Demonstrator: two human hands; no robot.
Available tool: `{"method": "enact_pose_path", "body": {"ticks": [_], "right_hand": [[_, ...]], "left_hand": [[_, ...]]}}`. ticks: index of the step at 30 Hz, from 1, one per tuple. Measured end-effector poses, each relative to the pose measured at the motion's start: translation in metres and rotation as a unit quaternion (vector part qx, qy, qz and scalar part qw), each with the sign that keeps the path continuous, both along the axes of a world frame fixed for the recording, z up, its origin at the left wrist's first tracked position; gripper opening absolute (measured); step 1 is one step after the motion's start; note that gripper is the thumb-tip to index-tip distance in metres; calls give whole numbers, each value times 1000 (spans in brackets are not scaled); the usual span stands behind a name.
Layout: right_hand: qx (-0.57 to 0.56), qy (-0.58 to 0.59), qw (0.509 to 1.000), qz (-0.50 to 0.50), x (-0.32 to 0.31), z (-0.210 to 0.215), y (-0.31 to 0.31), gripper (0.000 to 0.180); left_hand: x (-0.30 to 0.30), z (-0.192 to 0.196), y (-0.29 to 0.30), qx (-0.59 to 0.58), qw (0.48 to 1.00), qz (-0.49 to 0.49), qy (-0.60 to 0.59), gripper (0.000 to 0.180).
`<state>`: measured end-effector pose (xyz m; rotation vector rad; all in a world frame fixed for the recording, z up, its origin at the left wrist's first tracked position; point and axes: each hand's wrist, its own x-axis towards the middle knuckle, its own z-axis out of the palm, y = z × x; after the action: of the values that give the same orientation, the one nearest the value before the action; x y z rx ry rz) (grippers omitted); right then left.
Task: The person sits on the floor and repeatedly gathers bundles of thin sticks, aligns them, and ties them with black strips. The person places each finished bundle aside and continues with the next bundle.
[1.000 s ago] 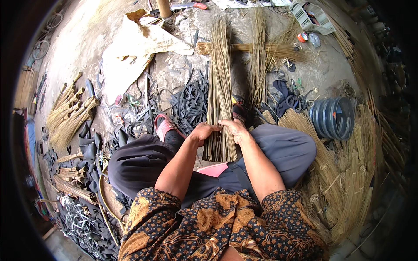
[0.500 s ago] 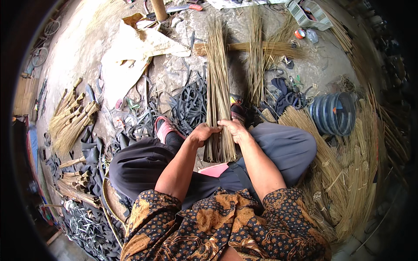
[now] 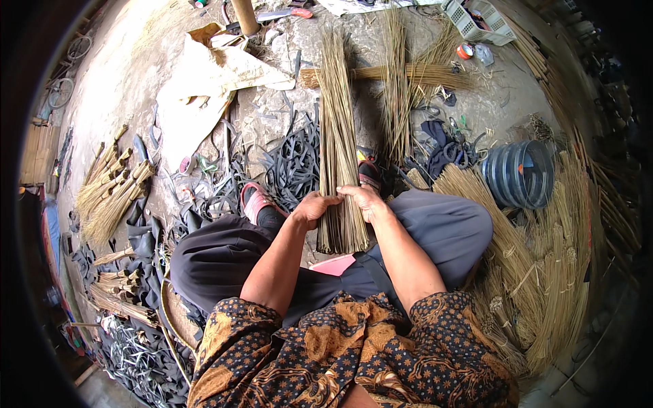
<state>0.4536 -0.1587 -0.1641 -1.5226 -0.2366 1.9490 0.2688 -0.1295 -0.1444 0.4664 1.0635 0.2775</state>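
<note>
A long bundle of thin stiff sticks, like broom ribs, lies lengthwise in front of me, its blunt cut ends toward my lap. My left hand is wrapped round its left side and my right hand round its right side, thumbs on top almost meeting. The fingers beneath the bundle are hidden. Its far, thinner ends rest across another stick bundle lying crosswise on the ground. One more upright-lying bundle is just to the right. A pink flat piece shows below the near ends.
Black rubber strips lie tangled beyond my left foot. Small tied bundles are at the left, beside a pale sack. On the right stand a ribbed blue container and large stick piles. A white crate is at the far right.
The bundle's far end has shifted slightly left, along with a small shift of the whole view. Both hands keep their hold on it.
</note>
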Motion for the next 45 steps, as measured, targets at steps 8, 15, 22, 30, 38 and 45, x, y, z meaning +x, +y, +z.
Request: {"method": "enact_pose_path", "body": {"ticks": [8,15,22,30,38,45], "right_hand": [[-7,-2,999,-40,5,-6,1,22],[110,-205,972,43,14,17,10,17],[189,-535,823,-26,133,71,82,37],[-72,-676,720,138,290,-1,59,40],[-146,-655,704,231,243,21,56,137],[388,-13,917,-89,95,178,95,80]], "left_hand": [[-1,-5,-1,-38,998,39,-36,14],[3,-5,-3,70,991,-18,116,22],[6,7,5,165,980,49,103,19],[-7,51,41,153,974,166,27,25],[11,89,51,232,972,13,-25,26],[39,103,25,201,951,-186,-147,28]]}}
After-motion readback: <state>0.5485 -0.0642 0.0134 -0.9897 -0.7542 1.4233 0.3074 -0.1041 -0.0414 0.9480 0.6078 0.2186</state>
